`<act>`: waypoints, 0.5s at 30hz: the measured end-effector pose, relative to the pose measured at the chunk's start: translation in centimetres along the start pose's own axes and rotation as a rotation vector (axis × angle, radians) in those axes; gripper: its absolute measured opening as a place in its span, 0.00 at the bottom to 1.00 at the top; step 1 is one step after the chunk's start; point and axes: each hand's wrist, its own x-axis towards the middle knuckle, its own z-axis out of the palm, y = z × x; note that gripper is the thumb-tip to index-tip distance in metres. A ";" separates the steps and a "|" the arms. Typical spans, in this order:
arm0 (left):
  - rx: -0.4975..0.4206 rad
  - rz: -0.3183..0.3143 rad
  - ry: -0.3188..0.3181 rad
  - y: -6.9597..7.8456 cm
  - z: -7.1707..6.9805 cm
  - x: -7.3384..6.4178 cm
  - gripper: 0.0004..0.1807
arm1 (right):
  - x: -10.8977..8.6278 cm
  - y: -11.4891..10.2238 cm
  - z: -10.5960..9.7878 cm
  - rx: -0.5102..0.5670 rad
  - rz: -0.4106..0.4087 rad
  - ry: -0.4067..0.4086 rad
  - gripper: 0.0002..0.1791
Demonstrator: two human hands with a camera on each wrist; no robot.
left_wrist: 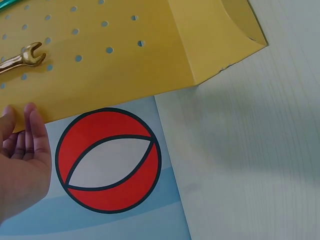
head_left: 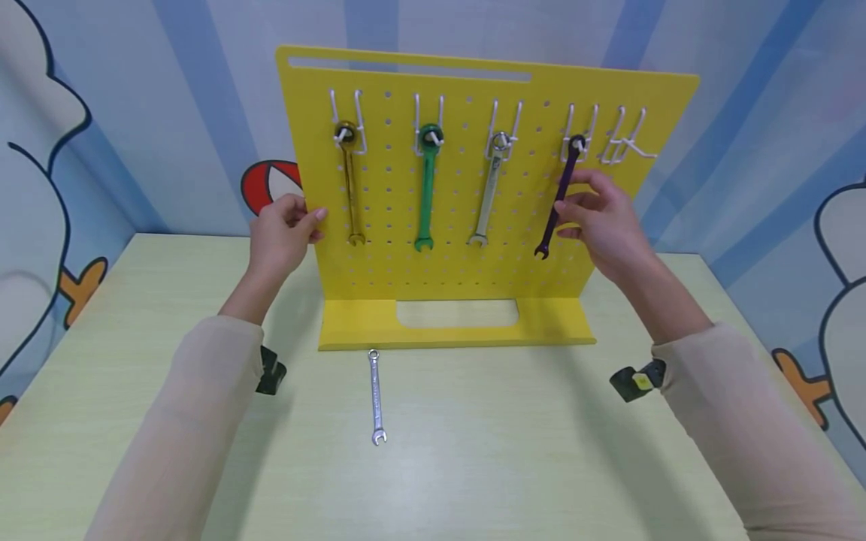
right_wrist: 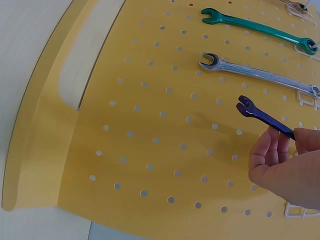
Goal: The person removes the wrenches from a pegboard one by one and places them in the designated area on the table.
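Note:
A dark purple combination wrench slants down from a white hook on the yellow pegboard; its ring end is at the hook. My right hand pinches its shaft between thumb and fingers, and the right wrist view shows the wrench's open end pointing out past the fingertips. At the board's left edge, my left hand grips with thumb and fingers. Gold, green and silver wrenches hang from hooks between the hands. A smaller silver wrench lies on the table before the board.
Right of the purple wrench, another white hook bears no wrench, with a further piece of white wire beside it. The board's base rests on the pale table. A blue patterned backdrop stands close behind.

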 end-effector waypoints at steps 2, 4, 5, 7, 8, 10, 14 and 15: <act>-0.004 0.000 0.003 0.0 0.0 0.0 0.16 | -0.1 0.0 0.0 -0.001 -0.006 0.000 0.13; -0.003 0.002 0.000 -0.1 0.0 0.0 0.15 | -0.1 0.0 0.0 0.001 -0.012 -0.001 0.13; -0.003 0.003 -0.001 -0.1 0.0 0.0 0.15 | -0.2 0.0 0.0 0.003 -0.015 -0.002 0.13; -0.004 0.005 -0.003 -0.1 0.0 0.0 0.15 | -0.2 0.0 0.0 0.012 -0.020 -0.005 0.13; -0.004 0.005 -0.003 -0.1 0.0 0.1 0.16 | -0.3 0.0 0.0 0.017 -0.022 -0.007 0.13; -0.006 0.006 -0.005 -0.1 0.0 0.1 0.16 | -0.3 0.0 -0.1 0.029 -0.026 -0.011 0.13; -0.009 0.003 -0.005 -0.1 0.0 0.1 0.16 | -0.5 0.0 -0.2 0.051 -0.027 -0.025 0.13; -0.009 0.002 -0.006 -0.1 0.0 0.1 0.16 | -0.6 -0.1 -0.2 0.055 -0.028 -0.029 0.13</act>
